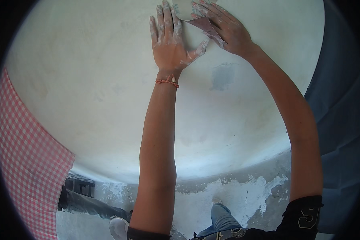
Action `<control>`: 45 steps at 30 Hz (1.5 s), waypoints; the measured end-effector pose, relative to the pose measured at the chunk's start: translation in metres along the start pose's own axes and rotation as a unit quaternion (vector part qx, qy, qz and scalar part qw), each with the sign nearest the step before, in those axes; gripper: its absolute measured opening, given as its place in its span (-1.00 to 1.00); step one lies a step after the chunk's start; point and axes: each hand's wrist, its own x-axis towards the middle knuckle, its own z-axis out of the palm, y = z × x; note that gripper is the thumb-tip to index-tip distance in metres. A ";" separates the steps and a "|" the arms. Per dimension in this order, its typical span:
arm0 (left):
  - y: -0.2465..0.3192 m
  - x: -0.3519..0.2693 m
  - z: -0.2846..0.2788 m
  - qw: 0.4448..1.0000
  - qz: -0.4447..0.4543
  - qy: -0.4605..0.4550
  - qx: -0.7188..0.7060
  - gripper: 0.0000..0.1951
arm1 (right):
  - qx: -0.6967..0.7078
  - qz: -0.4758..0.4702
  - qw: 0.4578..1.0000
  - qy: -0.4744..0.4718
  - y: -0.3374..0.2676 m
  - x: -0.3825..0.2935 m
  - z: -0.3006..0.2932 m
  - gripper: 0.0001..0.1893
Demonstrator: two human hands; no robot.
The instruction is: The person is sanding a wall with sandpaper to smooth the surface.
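My left hand (169,42) lies flat on a pale, smoothed wall (93,90), palm down with the fingers apart and the thumb spread to the right. White dust coats its fingers, and a red string bracelet (167,81) circles the wrist. Just right of its index finger is a sheet of sandpaper (187,10), printed on its light backing. My right hand (228,31) presses this sheet to the wall under its fingers. The sheet's lower edge curls up and shows the reddish-brown grit side (204,25). The top of the sheet is cut off by the picture's edge.
A grey patch (223,76) marks the wall below my right hand. Red-and-white checked cloth (27,150) hangs at left, dark blue fabric (342,120) at right. Below are a white-splashed floor (228,192), a white round container (119,225) and a dark trouser leg (93,207).
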 end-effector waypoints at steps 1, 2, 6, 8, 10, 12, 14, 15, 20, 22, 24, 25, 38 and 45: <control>0.002 0.001 0.000 1.000 0.009 0.006 0.000 0.07 | -0.001 -0.001 1.000 0.000 0.001 0.000 -0.002 -0.41; 0.002 0.001 0.000 1.000 0.018 0.012 0.001 0.08 | 0.003 0.001 1.000 -0.001 0.003 -0.001 -0.003 -0.39; 0.007 0.004 0.000 1.000 0.012 0.004 0.006 0.08 | -0.010 -0.159 0.974 0.162 0.041 -0.002 0.034 -0.36; 0.013 0.004 -0.002 0.996 -0.017 0.011 -0.084 0.09 | 0.008 -0.155 0.971 0.182 0.049 -0.006 0.039 -0.37; 0.006 0.001 0.002 0.999 0.001 0.009 -0.037 0.10 | 0.031 -0.152 0.966 0.207 0.047 -0.005 0.042 -0.38; 0.005 -0.001 0.007 1.000 0.017 0.010 0.006 0.10 | 0.075 -0.135 0.966 0.207 0.047 -0.008 0.040 -0.42; 0.000 -0.005 0.002 1.000 0.010 -0.002 0.020 0.12 | 0.039 -0.056 0.990 0.125 0.013 -0.006 0.018 -0.44; 0.002 -0.003 0.002 1.000 0.009 -0.001 0.017 0.12 | -0.008 0.023 0.999 0.034 0.003 -0.006 0.004 -0.46; 0.008 0.001 0.004 1.000 0.012 0.008 -0.023 0.14 | -0.032 -0.025 0.999 0.002 0.008 -0.013 0.000 -0.35; 0.007 -0.001 0.006 0.999 0.008 0.008 -0.033 0.14 | -0.014 -0.016 1.000 -0.009 0.003 -0.013 0.000 -0.33; 0.009 -0.001 0.006 0.999 0.002 0.007 -0.045 0.13 | -0.030 -0.038 0.999 0.013 0.000 -0.012 -0.001 -0.52; 0.010 -0.001 0.006 0.999 0.002 0.002 -0.039 0.12 | -0.030 -0.036 0.999 0.013 0.002 -0.013 -0.002 -0.52; -0.017 0.007 0.051 0.970 0.087 0.186 -0.128 0.20 | 0.009 -0.005 1.000 -0.004 -0.005 -0.004 -0.002 -0.50; 0.014 -0.001 0.007 0.997 -0.027 -0.055 -0.049 0.14 | -0.095 0.060 0.990 0.084 0.022 -0.028 0.006 -0.45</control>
